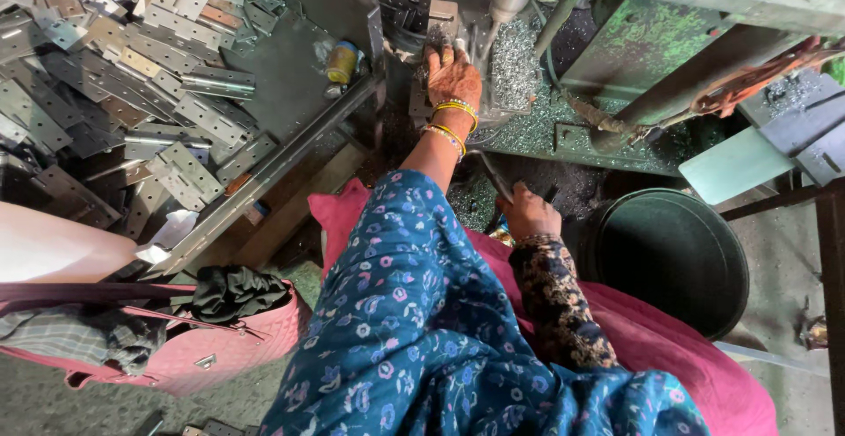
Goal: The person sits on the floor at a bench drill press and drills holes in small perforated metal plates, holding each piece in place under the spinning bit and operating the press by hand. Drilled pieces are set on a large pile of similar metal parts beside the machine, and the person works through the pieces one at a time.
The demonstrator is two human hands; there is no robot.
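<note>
Head view: hinge plates heaped left of left hand

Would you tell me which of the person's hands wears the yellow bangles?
The left hand, reaching up to the machine; the right hand, lower down, shows none.
</note>
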